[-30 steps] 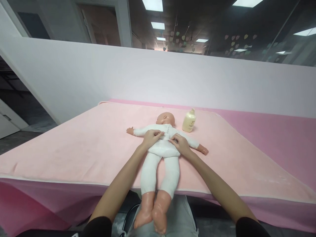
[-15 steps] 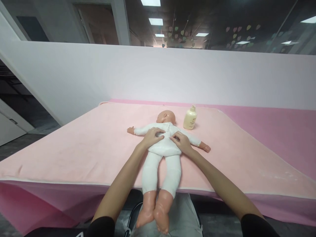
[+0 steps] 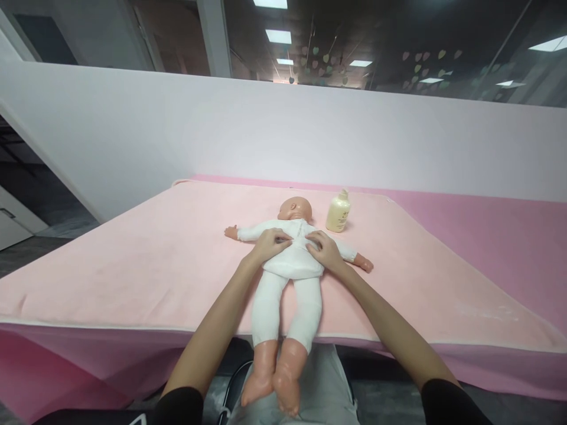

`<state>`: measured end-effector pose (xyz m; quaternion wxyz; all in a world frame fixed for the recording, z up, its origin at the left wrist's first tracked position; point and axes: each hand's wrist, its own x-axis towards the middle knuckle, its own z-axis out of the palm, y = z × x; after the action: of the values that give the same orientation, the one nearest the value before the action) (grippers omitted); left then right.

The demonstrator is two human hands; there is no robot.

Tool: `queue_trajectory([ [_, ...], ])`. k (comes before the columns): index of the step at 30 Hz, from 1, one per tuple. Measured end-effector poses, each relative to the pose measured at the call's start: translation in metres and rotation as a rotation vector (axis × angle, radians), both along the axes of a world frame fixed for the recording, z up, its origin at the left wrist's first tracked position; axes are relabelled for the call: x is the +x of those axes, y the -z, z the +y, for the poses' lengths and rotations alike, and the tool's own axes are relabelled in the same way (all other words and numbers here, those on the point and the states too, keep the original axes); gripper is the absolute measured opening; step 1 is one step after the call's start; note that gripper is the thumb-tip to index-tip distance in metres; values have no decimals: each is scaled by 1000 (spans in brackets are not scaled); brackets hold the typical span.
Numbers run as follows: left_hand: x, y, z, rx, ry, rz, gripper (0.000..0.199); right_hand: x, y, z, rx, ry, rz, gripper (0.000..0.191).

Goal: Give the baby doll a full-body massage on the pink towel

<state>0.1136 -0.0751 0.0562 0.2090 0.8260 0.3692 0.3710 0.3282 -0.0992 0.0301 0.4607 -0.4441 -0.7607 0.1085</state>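
A baby doll with a white cloth body lies face down, its head turned left and its arms spread. My left hand rests on the left side of the doll's back, thumb and fingers apart. On the right side of the back lies my right hand, its thumb also held away from the curved fingers. A small gap separates the two hands along the spine. The doll's bare feet hang past the table's near edge above my lap.
A pale yellow pump bottle stands just right of the doll's head. Under everything is a peach blanket over a pink cloth. A white partition rises behind the table.
The right thumb and fingers have spread from a near pinch. Both hands stay on the doll's back. The view has shifted slightly.
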Motion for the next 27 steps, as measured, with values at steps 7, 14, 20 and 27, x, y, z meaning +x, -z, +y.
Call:
queue_trajectory([
  [7,12,-8,-12,244,-176,291,24,1,3,12,4,33,2,11],
  [14,20,-8,-14,614,-332,151,32,-3,8,16,42,67,-37,13],
  [20,20,1,5,470,-337,53,32,-4,9,15,22,94,-44,13],
  [27,16,12,24,194,-329,43,19,-7,10,10,50,104,-28,14],
])
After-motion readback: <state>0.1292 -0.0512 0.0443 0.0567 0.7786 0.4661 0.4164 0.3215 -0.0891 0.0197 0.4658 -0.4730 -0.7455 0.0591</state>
